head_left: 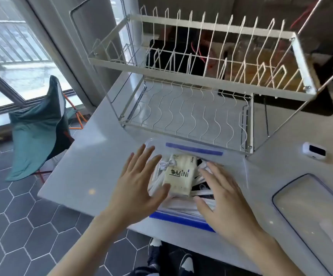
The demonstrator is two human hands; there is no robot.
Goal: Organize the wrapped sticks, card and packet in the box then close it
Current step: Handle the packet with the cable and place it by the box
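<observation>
A clear plastic box (233, 162) with blue clips stands on the white counter in front of me. Inside it lies a cream packet (179, 176) marked MINI, on top of white wrapped sticks (156, 180) tied with a small ribbon. Dark cards (200, 188) show at the packet's right, partly hidden. My left hand (139, 188) is spread flat over the box's left side, thumb touching the packet's near corner. My right hand (221, 198) is spread over the right side, fingers straight above the cards and sticks. The box's clear lid (309, 204) lies apart on the counter at the right.
A white two-tier wire dish rack (191, 90) stands right behind the box. A small white device (314, 150) sits at the right of the rack. The counter edge runs along my left; a green folding chair (40, 128) stands on the dark hexagon-tiled floor beyond.
</observation>
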